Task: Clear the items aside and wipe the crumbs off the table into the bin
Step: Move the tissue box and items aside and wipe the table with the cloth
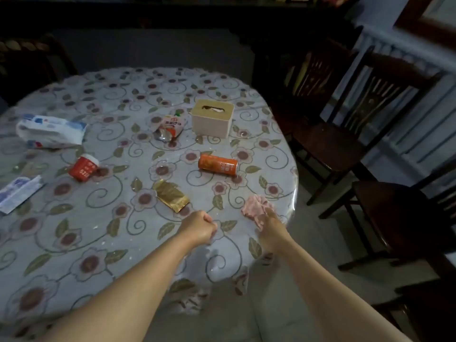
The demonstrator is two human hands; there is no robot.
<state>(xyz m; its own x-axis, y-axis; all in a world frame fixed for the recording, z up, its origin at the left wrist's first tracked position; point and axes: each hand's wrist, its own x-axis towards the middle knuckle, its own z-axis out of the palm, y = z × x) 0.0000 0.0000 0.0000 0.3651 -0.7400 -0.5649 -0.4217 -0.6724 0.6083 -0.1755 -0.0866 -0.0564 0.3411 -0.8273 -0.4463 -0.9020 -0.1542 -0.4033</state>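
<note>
Crumbs (95, 227), small pale flecks, are scattered over the round table (74, 243), which wears a floral cloth under a clear glossy cover. I see most of them toward the near middle, left of my left hand and between the items farther out.

My right hand (267, 224) is at the table's near right edge, its fingers closed around a crumpled pink cloth (256, 207). The cloth bunches out beyond the fingertips and rests on the tabletop. My left hand (199, 227) sits just left of it, curled into a loose fist on the table; I cannot tell if it holds anything.

Just beyond my left hand lies a flat gold packet (170, 196). Farther out, beyond the gap between my hands, an orange can (218, 165) lies on its side. Past that stands a beige tissue box (212, 118), with a torn snack wrapper (169, 128) just to its left. On the left side of the table are a red cup (84, 167) tipped over, a white and blue soft pack (51, 130) farther back, and a white and blue wrapper (18, 193) near the left edge.

Dark wooden chairs (345, 134) stand on the floor to the right of the table. I cannot see a bin.
</note>
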